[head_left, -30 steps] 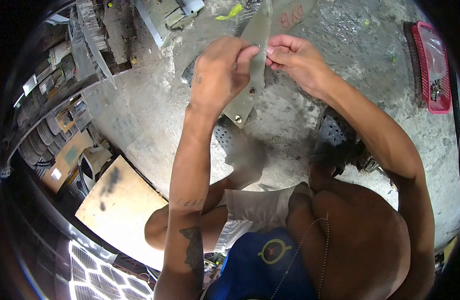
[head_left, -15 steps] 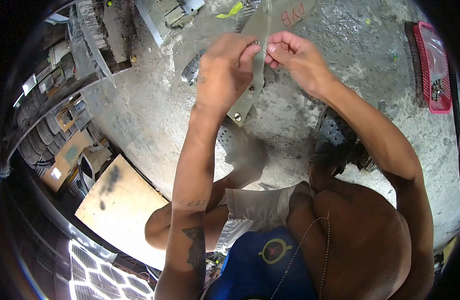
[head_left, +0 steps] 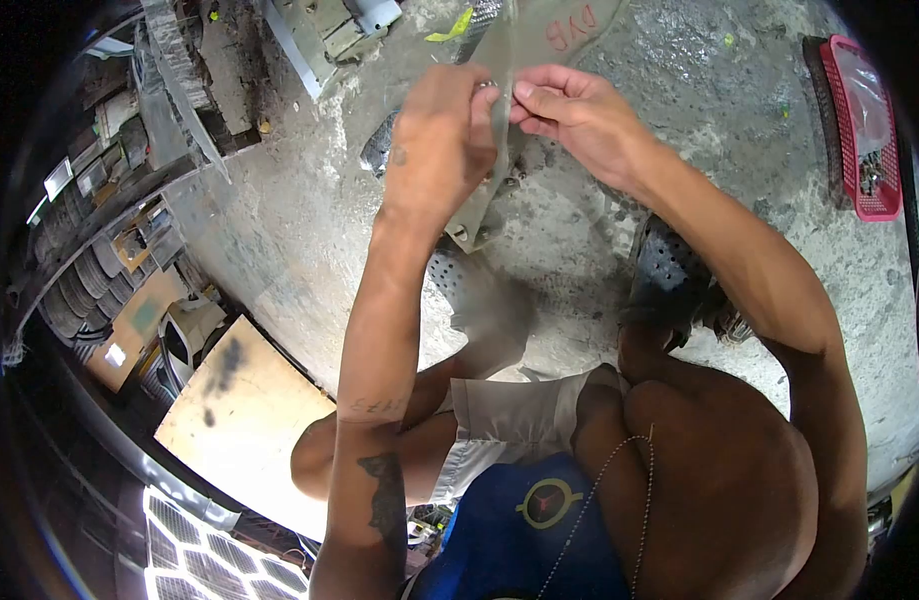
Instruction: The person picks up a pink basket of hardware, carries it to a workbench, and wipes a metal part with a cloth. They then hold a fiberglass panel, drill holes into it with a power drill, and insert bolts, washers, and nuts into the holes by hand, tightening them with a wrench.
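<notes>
A long greenish-grey panel with a raised edge stands tilted between my hands, its lower end near the floor. Red handwriting marks its far part, and a metal fastener sits near its lower end. My left hand is closed at the panel's left side, thumb and fingers by a small metal fastener. On the other side of the raised edge, my right hand has its thumb and fingertips pinched together close to the panel. Whatever lies between those fingertips is too small to make out.
A pink basket at the right holds a clear plastic bag and small metal parts. Metal pieces lie at the top left. My perforated shoes are on the concrete floor. A pale board and stacked parts stand at the left.
The panel has tilted, so its raised edge shows more edge-on. Both hands have shifted slightly left with it, keeping their pinched grips.
</notes>
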{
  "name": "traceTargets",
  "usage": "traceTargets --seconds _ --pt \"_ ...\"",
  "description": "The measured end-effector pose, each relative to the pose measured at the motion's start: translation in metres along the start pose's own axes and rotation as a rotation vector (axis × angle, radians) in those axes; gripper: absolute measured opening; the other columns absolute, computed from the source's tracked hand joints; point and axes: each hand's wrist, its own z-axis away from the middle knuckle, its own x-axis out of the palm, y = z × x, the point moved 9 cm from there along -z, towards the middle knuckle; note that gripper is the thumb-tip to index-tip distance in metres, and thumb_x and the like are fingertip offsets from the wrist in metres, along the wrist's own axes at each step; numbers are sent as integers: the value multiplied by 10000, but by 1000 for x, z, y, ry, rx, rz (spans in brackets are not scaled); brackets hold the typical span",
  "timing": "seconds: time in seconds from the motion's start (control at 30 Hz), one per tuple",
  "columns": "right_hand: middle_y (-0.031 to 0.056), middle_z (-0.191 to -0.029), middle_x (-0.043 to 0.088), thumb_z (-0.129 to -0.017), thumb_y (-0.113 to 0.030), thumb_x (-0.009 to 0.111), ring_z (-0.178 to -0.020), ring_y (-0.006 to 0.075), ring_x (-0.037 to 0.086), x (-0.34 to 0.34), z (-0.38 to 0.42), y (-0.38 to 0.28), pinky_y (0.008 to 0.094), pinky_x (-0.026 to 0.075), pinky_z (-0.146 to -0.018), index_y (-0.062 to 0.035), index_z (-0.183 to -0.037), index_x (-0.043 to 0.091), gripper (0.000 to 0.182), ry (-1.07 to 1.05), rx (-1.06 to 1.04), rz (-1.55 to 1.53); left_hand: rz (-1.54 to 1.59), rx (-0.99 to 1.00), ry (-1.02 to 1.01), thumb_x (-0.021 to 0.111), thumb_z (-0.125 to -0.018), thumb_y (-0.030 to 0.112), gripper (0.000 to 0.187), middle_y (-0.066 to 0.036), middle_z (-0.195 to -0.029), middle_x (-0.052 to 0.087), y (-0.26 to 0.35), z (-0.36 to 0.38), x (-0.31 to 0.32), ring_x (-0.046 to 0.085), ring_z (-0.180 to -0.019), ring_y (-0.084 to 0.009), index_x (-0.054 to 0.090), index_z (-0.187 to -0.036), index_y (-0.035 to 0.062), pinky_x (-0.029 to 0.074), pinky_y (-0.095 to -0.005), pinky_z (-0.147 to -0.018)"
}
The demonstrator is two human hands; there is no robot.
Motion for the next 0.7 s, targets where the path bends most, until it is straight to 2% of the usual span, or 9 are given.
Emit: traceTargets --seconds 0.1,0.2,0.3,0.37,0.5,0.57,0.6,0.67,0.7 --pt "73 -1055 660 -958 -153 612 -938 124 629 -6 1 2 262 508 -881 9 -1159 582 261 78 -2 59 40 -79 13 658 -879 77 138 -147 -875 631 -12 1 1 635 -732 -279 643 -999 12 513 -363 -673" --pt "102 -1077 666 -954 -156 620 -945 133 641 -10 2 1 260 516 -884 20 -1150 580 266 124 -7 46 43 -126 31 648 -894 108 159 -143 -890 642 -24 -2 -1 642 -737 -261 644 -1014 3 518 -349 -689" --pt "139 -1029 673 -931 -98 623 -927 170 656 -20 2 -4 274 534 -840 62 -1126 584 255 223 -37 61 210 -219 -39 636 -906 136 191 -141 -926 657 -41 -7 1 652 -756 -236 647 -1040 1 521 -327 -714" --pt "133 -1022 675 -932 -94 618 -917 165 655 -24 3 -11 264 530 -822 63 -1117 584 245 228 -76 121 232 -248 -95 601 -897 122 162 -178 -924 644 -47 -10 4 653 -776 -310 640 -984 -9 518 -381 -732" --pt "126 -1018 676 -927 -97 625 -903 159 656 -20 12 -26 255 526 -802 61 -1103 591 239 238 -123 178 270 -250 -124 601 -903 132 183 -176 -926 654 -67 -10 9 657 -769 -290 642 -1009 -11 517 -364 -727" --pt "109 -1052 682 -952 -136 615 -908 125 645 -15 14 -34 245 511 -817 37 -1138 591 255 214 -158 240 395 -394 -172 606 -954 170 218 -35 -896 656 -90 -4 20 611 -791 -120 646 -1093 7 497 -267 -756" --pt "109 -1052 682 -952 -136 615 -908 125 645 -13 15 -37 245 511 -817 37 -1138 591 255 215 -162 237 392 -390 -174 606 -954 170 218 -35 -896 656 -90 -6 16 611 -791 -120 646 -1093 7 497 -267 -756" --pt "97 -1032 680 -954 -139 614 -906 119 644 -3 19 -49 246 509 -814 35 -1133 603 250 174 -249 262 551 -552 -149 589 -972 168 231 -15 -893 645 -99 -1 13 599 -808 -99 640 -1114 -7 492 -251 -765" --pt "97 -1032 680 -954 -139 614 -906 119 644 3 23 -56 246 509 -814 35 -1133 603 250 178 -254 261 552 -545 -151 589 -972 168 231 -15 -893 645 -94 -3 9 599 -808 -99 640 -1114 -7 492 -251 -765"
